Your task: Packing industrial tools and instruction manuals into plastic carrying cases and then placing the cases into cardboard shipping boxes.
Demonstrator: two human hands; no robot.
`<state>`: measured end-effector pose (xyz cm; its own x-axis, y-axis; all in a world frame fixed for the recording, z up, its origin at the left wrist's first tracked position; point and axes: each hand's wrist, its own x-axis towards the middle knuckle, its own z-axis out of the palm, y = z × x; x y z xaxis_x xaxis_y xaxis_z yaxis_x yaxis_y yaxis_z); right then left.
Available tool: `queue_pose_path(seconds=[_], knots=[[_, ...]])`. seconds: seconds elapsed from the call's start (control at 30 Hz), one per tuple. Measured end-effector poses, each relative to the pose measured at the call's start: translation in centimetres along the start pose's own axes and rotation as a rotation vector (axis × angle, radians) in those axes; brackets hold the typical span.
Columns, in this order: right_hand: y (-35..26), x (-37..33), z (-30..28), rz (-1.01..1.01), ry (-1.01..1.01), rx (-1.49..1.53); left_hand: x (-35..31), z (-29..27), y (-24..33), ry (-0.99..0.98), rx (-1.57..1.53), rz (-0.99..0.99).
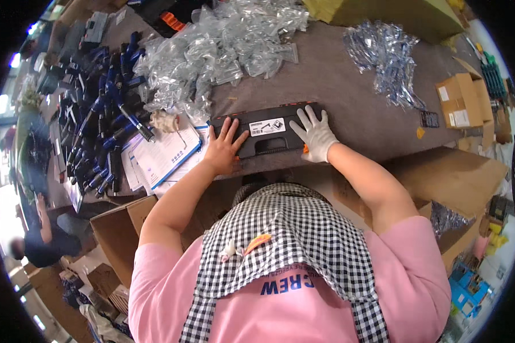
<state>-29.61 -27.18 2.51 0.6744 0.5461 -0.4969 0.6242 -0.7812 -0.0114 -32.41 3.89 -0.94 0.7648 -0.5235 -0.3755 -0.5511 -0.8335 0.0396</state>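
Note:
A flat black plastic tool case (256,120) with a white label, a carry handle and orange latches lies at the table's near edge. My bare left hand (224,150) rests on its left end, fingers stretched out and apart. On the right end lies my right hand (316,136) in a pale glove, its fingers spread flat. An orange latch shows beside the gloved palm. Neither hand grips anything. Just left of my left hand are printed leaflets (160,157) with a crumpled pale glove or cloth (165,121) on top.
Many blue-and-black tools (106,108) are heaped at the left. Clear plastic bags (223,48) pile up at the back, silver packets (383,57) at the back right. Cardboard boxes (463,102) stand at the right, and an open carton (117,231) is below the table's left edge. Another person (48,237) is at far left.

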Motion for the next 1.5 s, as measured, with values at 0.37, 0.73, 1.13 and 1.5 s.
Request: queue_pose_path(seconds=[0.37,0.73,1.13,1.5], knots=[[-0.2,1.1,2.2,0.03,0.106,-0.103,0.7,3.6,0.2,0.128,0.139,-0.059],[5.6,1.9,6.5,-0.015,0.862,0.607,7.2,3.5,11.7,0.055,-0.381,-0.277],[1.4,4.1,1.5,0.109,0.801,1.357,-32.1,-12.6,2.8,1.009,-0.57,-1.191],[-22.7,14.5,-7.2,-0.495,0.518,0.93,-45.1,16.5,-10.5,0.361,-0.955,-1.556]])
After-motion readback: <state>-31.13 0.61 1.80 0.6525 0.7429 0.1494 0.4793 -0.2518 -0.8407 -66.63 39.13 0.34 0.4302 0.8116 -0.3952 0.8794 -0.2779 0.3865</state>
